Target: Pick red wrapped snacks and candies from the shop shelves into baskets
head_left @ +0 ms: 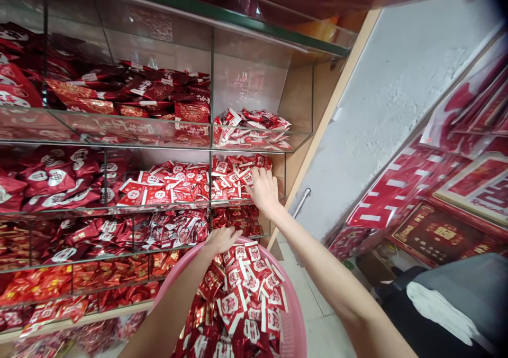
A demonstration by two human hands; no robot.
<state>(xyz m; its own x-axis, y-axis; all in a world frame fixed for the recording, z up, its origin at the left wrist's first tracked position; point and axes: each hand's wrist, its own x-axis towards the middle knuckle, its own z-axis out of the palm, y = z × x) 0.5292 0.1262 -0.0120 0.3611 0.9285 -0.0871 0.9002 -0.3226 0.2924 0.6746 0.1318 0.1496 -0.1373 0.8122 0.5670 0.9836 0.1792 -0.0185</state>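
A pink plastic basket [296,315] full of small red-and-white candy packets [232,302] stands low in front of me. My left hand [222,240] lies over its far rim, fingers bent across the edge and thumb hidden. My right hand [265,189] reaches into a glass shelf compartment at the right end of the rack. Its fingers rest on the red packets [226,181] there, thumb apart from the fingers. No packet shows clearly in its grasp.
Glass shelves [159,128] with dividers hold several heaps of red packets on the left. A wooden side panel [313,154] closes the rack beside a grey wall [381,109]. At right are red printed goods [448,231] and a dark seat with a white cloth [440,313].
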